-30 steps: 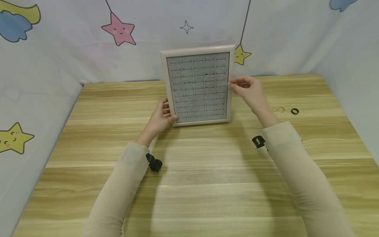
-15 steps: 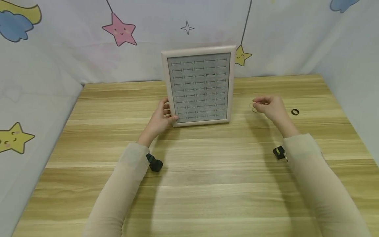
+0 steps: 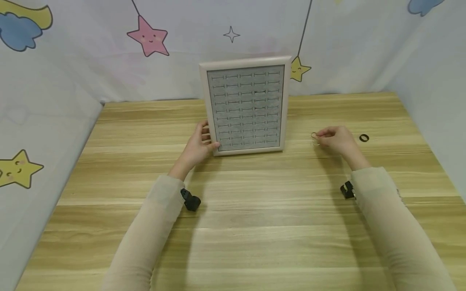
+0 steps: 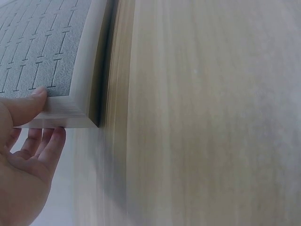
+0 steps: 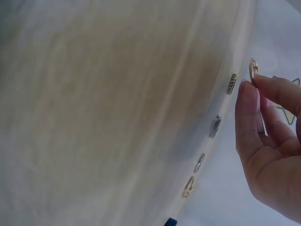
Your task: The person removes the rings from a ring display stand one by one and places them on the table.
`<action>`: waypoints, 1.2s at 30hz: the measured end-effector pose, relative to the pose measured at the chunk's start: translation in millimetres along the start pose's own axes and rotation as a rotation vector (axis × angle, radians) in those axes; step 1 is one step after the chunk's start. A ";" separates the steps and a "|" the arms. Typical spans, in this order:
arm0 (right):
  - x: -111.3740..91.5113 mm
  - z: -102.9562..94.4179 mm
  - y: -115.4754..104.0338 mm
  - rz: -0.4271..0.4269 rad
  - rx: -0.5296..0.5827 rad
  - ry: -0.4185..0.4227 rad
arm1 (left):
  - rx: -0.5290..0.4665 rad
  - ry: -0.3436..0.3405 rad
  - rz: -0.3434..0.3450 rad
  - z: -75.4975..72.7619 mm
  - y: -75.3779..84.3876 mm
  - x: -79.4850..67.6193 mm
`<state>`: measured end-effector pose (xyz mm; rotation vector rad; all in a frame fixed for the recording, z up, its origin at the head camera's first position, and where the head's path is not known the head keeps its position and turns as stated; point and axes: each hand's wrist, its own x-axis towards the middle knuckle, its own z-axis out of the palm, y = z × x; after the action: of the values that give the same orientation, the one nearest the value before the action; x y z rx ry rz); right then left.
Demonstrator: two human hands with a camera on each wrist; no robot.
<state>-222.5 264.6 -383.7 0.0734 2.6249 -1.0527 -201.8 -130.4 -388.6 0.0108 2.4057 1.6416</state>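
A white-framed ring display board (image 3: 248, 107), its grey padded face cut with rows of slots, stands upright near the back of the table. My left hand (image 3: 197, 147) grips its lower left edge, thumb on the front and fingers against the outer side of the frame (image 4: 84, 66). To the right of the board, my right hand (image 3: 338, 141) pinches a thin gold ring (image 5: 254, 71) between thumb and fingertips. Just below, a silvery ring (image 3: 316, 143) shows faintly. Beyond the hand lies a black ring (image 3: 364, 138).
Several more rings stand in a line in the right wrist view, among them a studded ring (image 5: 232, 84), a silver ring (image 5: 215, 126) and a gold ring (image 5: 188, 187). Behind the wooden table (image 3: 262, 226) hangs a white printed cloth (image 3: 91, 60).
From beside the board's right edge, my right hand has moved right and down to just above the table, still pinching a ring. The left hand keeps its grip on the board.
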 end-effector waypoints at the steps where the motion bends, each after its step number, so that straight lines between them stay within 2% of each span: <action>1: 0.3 -0.2 1.7 0.004 -0.001 0.001 | 0.000 -0.002 0.000 0.1 0.4 -0.2; 16: 2.9 -4.0 14.0 0.024 -0.030 0.018 | 0.005 -0.001 0.000 1.9 2.5 0.3; 36: 5.6 -6.4 17.1 0.048 0.042 0.013 | -0.015 0.003 -0.001 2.5 2.2 1.5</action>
<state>-226.7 281.0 -392.4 0.1523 2.5996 -1.0947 -203.0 -127.0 -387.7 0.0042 2.3952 1.6598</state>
